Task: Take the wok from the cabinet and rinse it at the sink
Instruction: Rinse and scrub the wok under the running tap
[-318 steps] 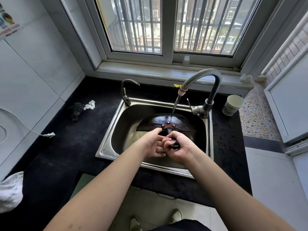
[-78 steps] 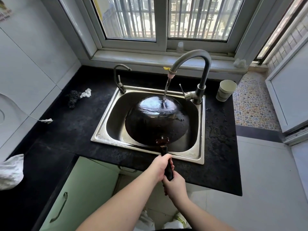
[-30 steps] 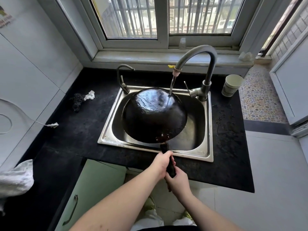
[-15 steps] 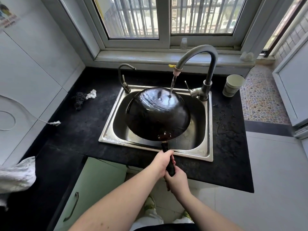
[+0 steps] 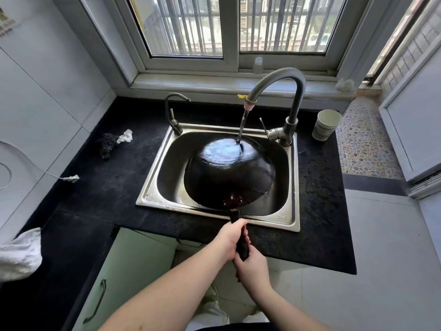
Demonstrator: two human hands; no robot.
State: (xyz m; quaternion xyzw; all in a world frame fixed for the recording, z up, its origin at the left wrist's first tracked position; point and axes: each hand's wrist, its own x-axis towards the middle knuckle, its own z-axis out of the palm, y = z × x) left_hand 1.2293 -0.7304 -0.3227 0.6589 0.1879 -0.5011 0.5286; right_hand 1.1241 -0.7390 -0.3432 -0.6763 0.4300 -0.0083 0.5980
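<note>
Wok: upside down over the sink, dark underside up, handle toward the table's front edge.
Faucet: running; stream lands on the wok's far side.
Left hand: closed around the handle.
Right hand: closed around the handle's end, just behind the left.
Cup: table's back right corner.

left hand | right hand | grip closed (stacked, forearms extended)

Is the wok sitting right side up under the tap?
No, the wok is turned bottom up, and the water stream lands on its rounded underside.
</note>
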